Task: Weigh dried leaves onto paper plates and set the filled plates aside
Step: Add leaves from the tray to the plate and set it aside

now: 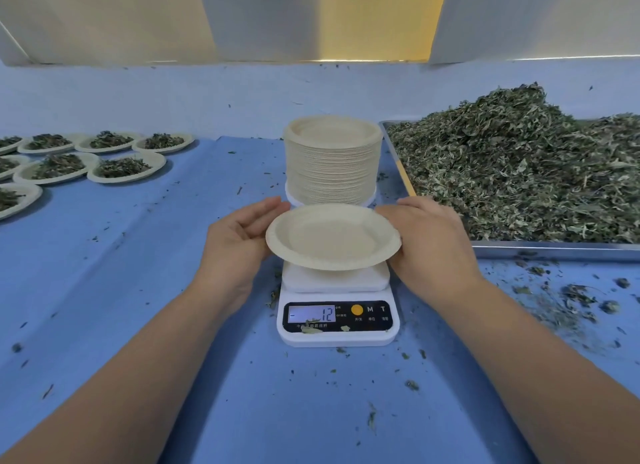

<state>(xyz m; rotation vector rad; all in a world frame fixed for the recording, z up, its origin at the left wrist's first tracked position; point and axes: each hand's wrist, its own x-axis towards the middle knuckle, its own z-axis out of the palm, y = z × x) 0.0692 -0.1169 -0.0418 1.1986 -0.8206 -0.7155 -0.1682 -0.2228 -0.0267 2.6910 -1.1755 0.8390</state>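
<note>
An empty paper plate [332,238] hovers just above the white platform of a digital scale [337,311], whose display reads -12. My left hand [235,241] holds the plate's left rim and my right hand [429,235] holds its right rim, fingers curled round the edges. Right behind the scale stands a tall stack of empty paper plates [332,158]. A big heap of dried leaves [519,165] fills a metal tray [554,250] at the right. Several filled plates [121,167] sit at the far left.
A blue cloth [138,290] covers the table, and loose leaf bits [571,300] are scattered on it to the right of the scale. A wall with pale panels rises behind the table.
</note>
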